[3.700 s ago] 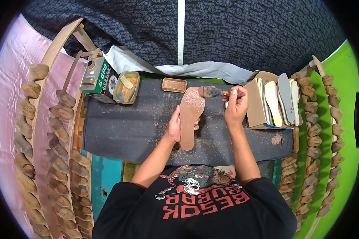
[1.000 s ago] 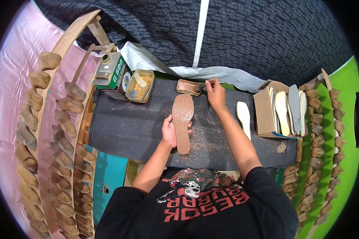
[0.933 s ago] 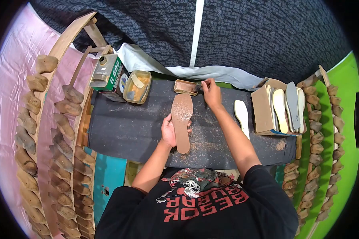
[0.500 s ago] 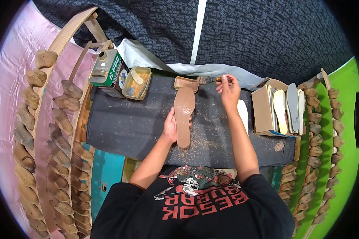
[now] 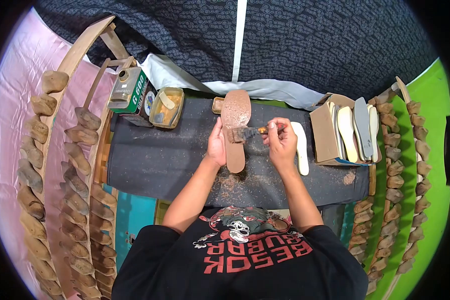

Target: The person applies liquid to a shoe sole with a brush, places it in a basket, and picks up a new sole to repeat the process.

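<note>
My left hand (image 5: 216, 143) grips a brown shoe sole (image 5: 236, 107) by its left edge, holding it up above the table with the wide end away from me. The wide end looks wet and shiny. In my right hand (image 5: 281, 140) is a brush (image 5: 242, 134), held by its handle between thumb and fingers. Its bristles lie on the middle of the sole. Behind the sole, a small rectangular tub (image 5: 217, 105) is partly hidden. A pale insole (image 5: 301, 150) lies on the table just right of my right hand.
At the back left stand a metal can (image 5: 132, 95) and a tray (image 5: 158, 118) with a scraper-like piece inside. A cardboard box (image 5: 323, 137) of insoles stands at the right. Shavings litter the dark table cover (image 5: 150, 165). Racks of wooden shoe lasts (image 5: 32, 172) line both sides.
The brush has moved from the tub down and left onto the middle of the sole. My left hand has raised the sole slightly away from me, over the tub.
</note>
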`<state>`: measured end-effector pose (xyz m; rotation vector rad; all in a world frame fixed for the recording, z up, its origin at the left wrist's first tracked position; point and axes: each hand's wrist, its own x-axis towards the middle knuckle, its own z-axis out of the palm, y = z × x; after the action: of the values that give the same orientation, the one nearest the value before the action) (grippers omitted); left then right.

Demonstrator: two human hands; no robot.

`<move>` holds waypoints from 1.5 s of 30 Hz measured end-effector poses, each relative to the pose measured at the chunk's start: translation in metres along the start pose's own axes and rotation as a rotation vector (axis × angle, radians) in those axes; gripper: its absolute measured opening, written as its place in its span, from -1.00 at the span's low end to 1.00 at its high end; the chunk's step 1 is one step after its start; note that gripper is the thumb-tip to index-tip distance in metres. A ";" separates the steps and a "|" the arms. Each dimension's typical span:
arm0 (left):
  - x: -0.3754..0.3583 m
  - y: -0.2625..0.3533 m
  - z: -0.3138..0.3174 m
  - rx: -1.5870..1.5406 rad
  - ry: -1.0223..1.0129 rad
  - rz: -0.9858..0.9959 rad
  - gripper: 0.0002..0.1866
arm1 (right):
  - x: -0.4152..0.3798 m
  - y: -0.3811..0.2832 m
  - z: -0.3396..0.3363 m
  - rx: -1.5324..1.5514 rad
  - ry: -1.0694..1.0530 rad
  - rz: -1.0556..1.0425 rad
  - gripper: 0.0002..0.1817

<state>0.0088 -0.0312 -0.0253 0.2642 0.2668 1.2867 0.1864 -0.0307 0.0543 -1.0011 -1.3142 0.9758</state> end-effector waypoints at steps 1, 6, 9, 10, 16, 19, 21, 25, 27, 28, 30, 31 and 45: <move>0.001 -0.001 -0.001 -0.003 0.000 0.002 -0.39 | 0.001 -0.003 -0.003 -0.002 -0.003 0.000 -0.88; 0.002 -0.014 0.005 -0.009 -0.150 -0.061 -0.38 | 0.012 -0.016 -0.004 -0.027 0.060 -0.114 -0.88; -0.001 -0.006 0.026 -0.012 0.061 -0.019 -0.37 | 0.002 -0.012 -0.007 0.007 0.010 -0.113 -0.89; 0.001 -0.004 0.019 -0.013 0.060 -0.018 -0.37 | -0.003 -0.011 -0.011 0.018 -0.055 -0.094 -0.89; -0.003 0.002 0.040 -0.032 0.113 -0.028 -0.37 | 0.001 -0.012 -0.015 -0.018 -0.075 -0.100 -0.88; 0.008 -0.009 0.006 -0.057 -0.316 -0.061 -0.39 | 0.017 -0.008 -0.013 0.001 0.025 -0.159 -0.87; 0.007 -0.010 0.013 -0.062 -0.310 -0.049 -0.39 | 0.018 -0.005 -0.013 0.042 0.018 -0.154 -0.87; 0.002 -0.003 0.029 -0.026 0.052 -0.023 -0.40 | -0.012 -0.011 -0.016 0.036 -0.082 -0.068 -0.88; 0.001 -0.004 0.025 -0.016 0.052 -0.017 -0.41 | -0.012 -0.014 -0.013 0.002 -0.077 -0.079 -0.88; 0.002 -0.006 0.019 0.029 -0.039 -0.024 -0.41 | -0.006 -0.014 -0.008 0.054 -0.028 -0.108 -0.88; 0.004 -0.011 0.014 0.080 -0.134 -0.039 -0.41 | 0.003 -0.013 -0.009 0.087 0.023 -0.077 -0.88; 0.005 -0.014 0.015 0.054 -0.137 -0.023 -0.40 | 0.005 -0.015 -0.013 0.094 0.034 -0.081 -0.88; 0.000 -0.017 0.048 0.032 0.154 -0.023 -0.37 | -0.013 -0.011 -0.037 -0.035 0.132 -0.138 -0.90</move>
<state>0.0400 -0.0381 0.0136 0.1886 0.4206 1.2829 0.2226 -0.0475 0.0611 -0.9713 -1.2762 0.7712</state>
